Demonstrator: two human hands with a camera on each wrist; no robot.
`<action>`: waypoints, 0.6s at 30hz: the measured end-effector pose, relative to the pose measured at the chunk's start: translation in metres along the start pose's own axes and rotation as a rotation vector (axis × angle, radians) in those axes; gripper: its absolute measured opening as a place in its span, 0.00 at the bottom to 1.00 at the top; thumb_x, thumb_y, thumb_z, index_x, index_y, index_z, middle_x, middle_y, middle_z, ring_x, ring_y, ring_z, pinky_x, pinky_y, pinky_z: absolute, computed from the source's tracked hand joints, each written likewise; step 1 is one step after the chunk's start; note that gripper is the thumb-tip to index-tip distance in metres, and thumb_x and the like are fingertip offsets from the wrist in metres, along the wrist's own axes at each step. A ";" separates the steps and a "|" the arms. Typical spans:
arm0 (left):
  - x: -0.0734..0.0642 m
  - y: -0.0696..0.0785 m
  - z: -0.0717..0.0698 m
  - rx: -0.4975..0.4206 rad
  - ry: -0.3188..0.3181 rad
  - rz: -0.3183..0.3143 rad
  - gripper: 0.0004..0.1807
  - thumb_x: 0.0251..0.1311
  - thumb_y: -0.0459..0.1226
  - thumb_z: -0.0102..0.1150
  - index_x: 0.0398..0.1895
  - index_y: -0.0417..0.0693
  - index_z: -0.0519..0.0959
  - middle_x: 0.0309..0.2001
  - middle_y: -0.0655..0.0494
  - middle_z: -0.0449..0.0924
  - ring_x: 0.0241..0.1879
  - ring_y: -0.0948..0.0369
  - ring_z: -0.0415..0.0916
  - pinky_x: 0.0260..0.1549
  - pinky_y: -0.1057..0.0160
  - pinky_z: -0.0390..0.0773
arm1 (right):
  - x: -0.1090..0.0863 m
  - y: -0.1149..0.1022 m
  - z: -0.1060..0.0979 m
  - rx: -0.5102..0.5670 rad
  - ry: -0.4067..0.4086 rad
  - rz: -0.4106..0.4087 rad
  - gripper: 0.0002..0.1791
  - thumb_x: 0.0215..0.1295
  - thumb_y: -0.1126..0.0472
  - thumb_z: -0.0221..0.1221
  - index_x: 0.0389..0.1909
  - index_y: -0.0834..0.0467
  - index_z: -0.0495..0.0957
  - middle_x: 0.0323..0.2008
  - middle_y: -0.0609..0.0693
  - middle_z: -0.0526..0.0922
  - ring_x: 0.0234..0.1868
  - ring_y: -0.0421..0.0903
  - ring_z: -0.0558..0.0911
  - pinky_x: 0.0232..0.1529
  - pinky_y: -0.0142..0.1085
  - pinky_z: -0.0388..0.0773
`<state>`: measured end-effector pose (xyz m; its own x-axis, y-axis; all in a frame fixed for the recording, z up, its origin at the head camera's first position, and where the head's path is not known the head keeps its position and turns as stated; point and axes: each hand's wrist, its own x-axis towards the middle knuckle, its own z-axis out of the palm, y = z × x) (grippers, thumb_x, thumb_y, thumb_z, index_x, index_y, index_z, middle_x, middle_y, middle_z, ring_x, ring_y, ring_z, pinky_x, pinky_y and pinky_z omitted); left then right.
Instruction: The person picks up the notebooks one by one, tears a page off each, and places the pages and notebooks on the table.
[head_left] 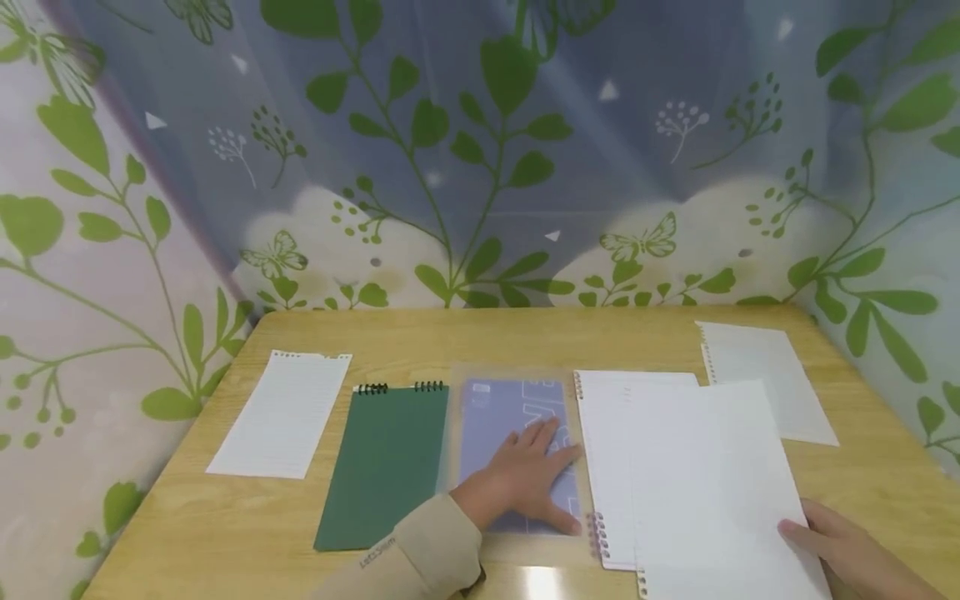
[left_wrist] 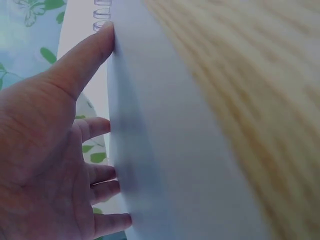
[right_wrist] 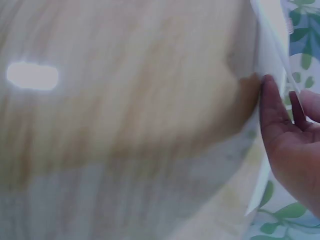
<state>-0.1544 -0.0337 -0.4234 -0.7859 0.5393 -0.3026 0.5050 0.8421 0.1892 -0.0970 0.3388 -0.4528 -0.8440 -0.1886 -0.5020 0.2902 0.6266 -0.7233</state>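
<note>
An open ring-bound notebook lies mid-table, its purple cover (head_left: 480, 467) on the left and white pages (head_left: 611, 467) on the right. My left hand (head_left: 521, 475) rests on that cover with fingers spread; in the left wrist view the left hand (left_wrist: 55, 145) touches the cover's surface with its fingertips. By its right edge, my right hand (head_left: 847, 542) pinches a white paper sheet (head_left: 720, 492) between thumb and fingers. Holes show on the sheet's lower left edge, and it overlaps the white pages. The right wrist view shows the right hand (right_wrist: 290, 130) at the sheet's edge, low over the wood.
A green notebook (head_left: 386, 467) with black rings lies left of the purple cover. Farther left is a lined paper sheet (head_left: 281, 412) with a torn top edge. Another loose sheet (head_left: 772, 383) lies at the back right. A leaf-patterned curtain (head_left: 480, 167) stands behind the wooden table (head_left: 525, 333).
</note>
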 end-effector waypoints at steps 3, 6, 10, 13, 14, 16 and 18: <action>0.000 -0.001 0.000 -0.005 0.000 -0.007 0.54 0.37 0.68 0.61 0.70 0.66 0.52 0.74 0.49 0.38 0.73 0.51 0.39 0.67 0.46 0.49 | -0.002 -0.001 0.000 0.008 -0.020 -0.027 0.36 0.73 0.50 0.38 0.63 0.79 0.45 0.60 0.75 0.60 0.51 0.46 0.75 0.47 0.44 0.75; 0.000 -0.001 0.001 -0.002 0.005 -0.004 0.55 0.37 0.68 0.61 0.71 0.66 0.52 0.74 0.49 0.37 0.73 0.51 0.39 0.67 0.46 0.49 | -0.002 -0.008 0.002 -0.091 0.039 0.007 0.39 0.72 0.45 0.37 0.64 0.77 0.45 0.63 0.76 0.55 0.58 0.63 0.69 0.52 0.55 0.69; 0.000 0.001 0.001 -0.012 0.008 0.007 0.55 0.37 0.68 0.61 0.71 0.64 0.52 0.74 0.49 0.38 0.72 0.51 0.39 0.67 0.45 0.49 | -0.008 -0.019 0.003 -0.317 0.170 -0.003 0.36 0.72 0.43 0.36 0.58 0.74 0.59 0.56 0.77 0.65 0.55 0.73 0.66 0.50 0.58 0.69; 0.000 0.004 0.000 -0.021 0.000 -0.002 0.54 0.39 0.67 0.61 0.70 0.61 0.53 0.74 0.48 0.37 0.73 0.51 0.38 0.68 0.46 0.47 | -0.015 -0.030 0.000 -0.459 0.300 -0.053 0.29 0.72 0.47 0.38 0.50 0.72 0.67 0.50 0.75 0.72 0.48 0.70 0.73 0.44 0.54 0.74; -0.001 0.005 0.000 -0.017 -0.003 -0.004 0.54 0.40 0.67 0.60 0.71 0.60 0.52 0.74 0.48 0.37 0.73 0.51 0.38 0.68 0.46 0.46 | -0.018 -0.034 -0.003 -0.487 0.332 -0.057 0.30 0.72 0.47 0.38 0.48 0.73 0.67 0.48 0.75 0.72 0.47 0.70 0.74 0.42 0.54 0.74; -0.001 0.007 0.000 -0.006 -0.002 -0.001 0.53 0.42 0.66 0.59 0.71 0.57 0.52 0.74 0.48 0.37 0.73 0.52 0.37 0.69 0.47 0.44 | -0.024 -0.040 -0.011 -0.487 0.387 -0.048 0.32 0.72 0.46 0.39 0.53 0.75 0.65 0.52 0.78 0.68 0.50 0.74 0.69 0.45 0.59 0.71; -0.003 0.008 0.001 0.005 0.005 0.009 0.51 0.45 0.66 0.56 0.71 0.56 0.51 0.74 0.48 0.37 0.73 0.52 0.36 0.69 0.48 0.42 | -0.031 -0.044 -0.023 -0.444 0.412 0.011 0.38 0.72 0.44 0.37 0.59 0.79 0.56 0.57 0.80 0.57 0.55 0.77 0.60 0.50 0.64 0.63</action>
<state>-0.1481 -0.0288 -0.4222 -0.7832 0.5469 -0.2958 0.5141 0.8372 0.1867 -0.0939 0.3346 -0.3941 -0.9729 0.0727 -0.2196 0.1593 0.8991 -0.4077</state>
